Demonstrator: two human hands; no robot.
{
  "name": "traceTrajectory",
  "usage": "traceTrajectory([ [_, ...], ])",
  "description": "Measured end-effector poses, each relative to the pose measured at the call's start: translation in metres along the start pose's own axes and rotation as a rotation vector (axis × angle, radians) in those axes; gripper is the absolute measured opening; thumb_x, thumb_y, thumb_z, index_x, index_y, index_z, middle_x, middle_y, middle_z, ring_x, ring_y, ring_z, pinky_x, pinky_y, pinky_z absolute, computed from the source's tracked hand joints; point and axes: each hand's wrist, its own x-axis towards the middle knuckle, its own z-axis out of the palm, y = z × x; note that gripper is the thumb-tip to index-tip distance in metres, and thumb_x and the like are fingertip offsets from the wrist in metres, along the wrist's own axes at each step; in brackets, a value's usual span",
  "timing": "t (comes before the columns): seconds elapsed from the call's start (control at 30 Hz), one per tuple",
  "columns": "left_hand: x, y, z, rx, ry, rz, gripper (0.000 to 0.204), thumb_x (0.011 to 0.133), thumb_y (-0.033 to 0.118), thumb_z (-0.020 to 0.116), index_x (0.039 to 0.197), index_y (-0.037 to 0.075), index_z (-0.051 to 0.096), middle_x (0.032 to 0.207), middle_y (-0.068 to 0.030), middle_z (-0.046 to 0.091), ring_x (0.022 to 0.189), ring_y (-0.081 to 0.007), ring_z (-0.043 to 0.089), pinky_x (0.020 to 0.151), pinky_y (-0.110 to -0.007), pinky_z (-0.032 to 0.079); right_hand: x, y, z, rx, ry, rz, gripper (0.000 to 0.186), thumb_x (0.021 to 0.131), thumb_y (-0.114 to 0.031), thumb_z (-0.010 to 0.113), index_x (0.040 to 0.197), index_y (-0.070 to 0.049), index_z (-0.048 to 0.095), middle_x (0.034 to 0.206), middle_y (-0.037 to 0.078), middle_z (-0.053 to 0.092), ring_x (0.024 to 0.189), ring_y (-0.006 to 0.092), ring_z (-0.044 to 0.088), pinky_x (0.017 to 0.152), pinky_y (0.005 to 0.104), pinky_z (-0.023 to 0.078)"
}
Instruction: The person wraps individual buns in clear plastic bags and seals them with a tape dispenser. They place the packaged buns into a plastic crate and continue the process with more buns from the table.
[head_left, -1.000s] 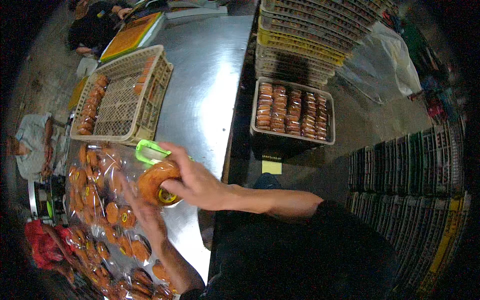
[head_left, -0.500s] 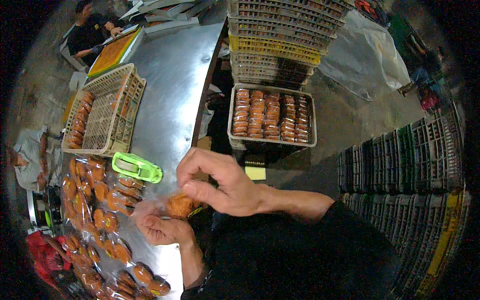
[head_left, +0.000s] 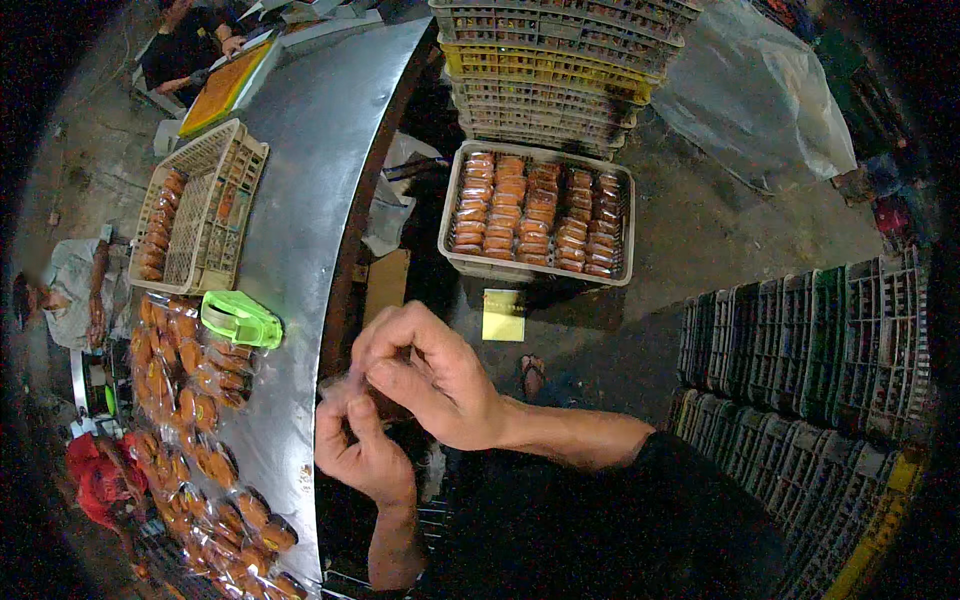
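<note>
My right hand is closed, thumb against curled fingers, pinching a thin clear plastic wrapper. Just below it, my left hand is also closed, its thumb and fingers on the same wrapper. The hands nearly touch, past the table's right edge. What lies inside the wrapper is hidden behind my fingers. On the metal table to the left sits a green tape dispenser. Several round brown cakes in clear bags lie spread below it.
A beige crate on the metal table holds a row of bagged cakes. Right of the table, a filled crate stands before tall stacked crates. More crates stand at right. Other people are at the left.
A brown cake in a clear wrapper showed between my hands earlier; now it is hidden. My hands are closer together. The table and its things have shifted left in view.
</note>
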Motion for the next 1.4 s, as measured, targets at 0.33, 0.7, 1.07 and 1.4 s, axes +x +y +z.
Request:
traceTrajectory([
  [0.33,0.006,0.002,0.009,-0.253,0.252,0.016,0.022,0.099,0.022,0.061,0.093,0.002,0.057,0.087,-0.0068,0.062,0.079,-0.0167,0.059,0.068,-0.027,0.049,-0.019,-0.003,-0.002,-0.652,-0.102,-0.242,0.055,0.084,-0.023,0.068,0.133,-0.002,0.054,0.138,0.019,0.054,0.128,0.0377,0.051,0.113,0.0547,0.032],
  [0.7,0.036,-0.023,-0.085,-0.408,0.089,0.019,0.052,0.092,0.010,0.065,0.135,0.002,0.038,0.085,-0.0071,0.054,0.083,-0.0178,0.054,0.079,-0.030,0.046,0.019,0.034,0.044,-0.628,-0.531,-0.400,0.039,0.078,-0.010,0.071,0.116,-0.016,0.064,0.086,0.005,0.052,0.083,0.0250,0.055,0.078,0.0402,0.043],
  [1.07,0.114,-0.051,-0.202,-0.205,0.271,0.007,0.066,0.088,0.004,0.069,0.144,0.000,0.032,0.077,0.0005,0.056,0.076,-0.0074,0.050,0.077,-0.021,0.040,0.081,0.134,0.168,-0.534,-0.561,-0.406,0.015,0.080,-0.009,0.069,0.094,-0.005,0.065,0.090,0.008,0.057,0.086,0.0265,0.058,0.076,0.0372,0.047],
  [1.4,0.185,-0.091,-0.279,0.694,0.063,0.322,0.012,0.088,0.011,0.071,0.094,0.003,0.064,0.110,-0.0070,0.059,0.100,-0.0182,0.058,0.092,-0.033,0.046,0.127,0.202,0.224,-0.734,-0.395,-0.585,0.019,0.073,-0.013,0.076,0.087,-0.005,0.065,0.106,0.009,0.057,0.099,0.0301,0.058,0.081,0.0406,0.049],
])
